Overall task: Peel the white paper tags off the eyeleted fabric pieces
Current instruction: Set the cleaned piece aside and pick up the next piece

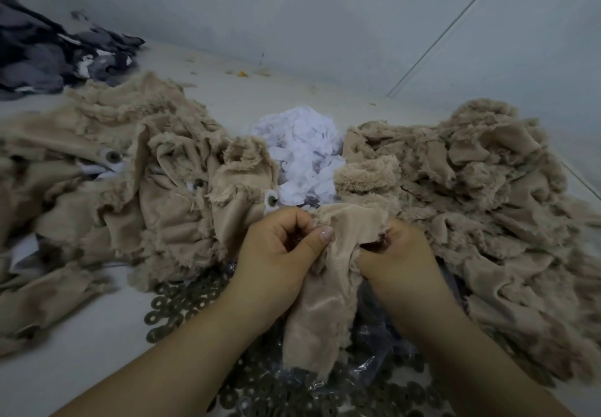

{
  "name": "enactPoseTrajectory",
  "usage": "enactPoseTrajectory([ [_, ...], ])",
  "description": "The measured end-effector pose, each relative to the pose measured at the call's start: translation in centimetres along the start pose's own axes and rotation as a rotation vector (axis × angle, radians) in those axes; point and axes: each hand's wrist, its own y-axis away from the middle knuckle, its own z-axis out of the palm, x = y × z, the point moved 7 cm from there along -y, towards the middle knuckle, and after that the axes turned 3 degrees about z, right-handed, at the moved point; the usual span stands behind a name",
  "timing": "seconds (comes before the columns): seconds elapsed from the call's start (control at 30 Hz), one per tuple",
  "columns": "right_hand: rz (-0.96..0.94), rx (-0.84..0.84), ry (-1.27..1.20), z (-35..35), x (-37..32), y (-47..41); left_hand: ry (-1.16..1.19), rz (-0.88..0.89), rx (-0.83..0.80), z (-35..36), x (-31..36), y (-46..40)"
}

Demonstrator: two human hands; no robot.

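A pile of beige fabric pieces [107, 169] lay at left, some with eyelets. The left hand [276, 254] pinched the held fabric piece [325, 286] at centre; the right hand [396, 254] gripped its other edge. Behind lay the heap of white paper tags [305, 150]; a second fabric pile [481, 189] lay at right.

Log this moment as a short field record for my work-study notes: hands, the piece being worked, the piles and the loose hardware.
left hand: fingers curled, pinching the top edge of the held fabric piece
right hand: grips the same piece from its right side
held fabric piece: beige, hangs down between the hands; no tag visible on it
paper pile: white scraps heaped behind the hands
left fabric pile: eyelets and white paper showing
right fabric pile: no paper showing
metal rings: loose, beside a clear bag
dark cloth: far left
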Motion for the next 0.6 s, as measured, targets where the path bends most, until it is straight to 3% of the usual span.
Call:
enactPoseTrajectory([
  [0.17, -0.065, 0.043, 0.018, -0.3, -0.5, 0.1, 0.001, -0.036, 0.017, -0.1, -0.3, 0.0],
  [0.6, 0.051, 0.007, -0.156, 0.1, 1.2, -0.1, -0.013, -0.012, 0.017, -0.1, 0.0, 0.0],
])
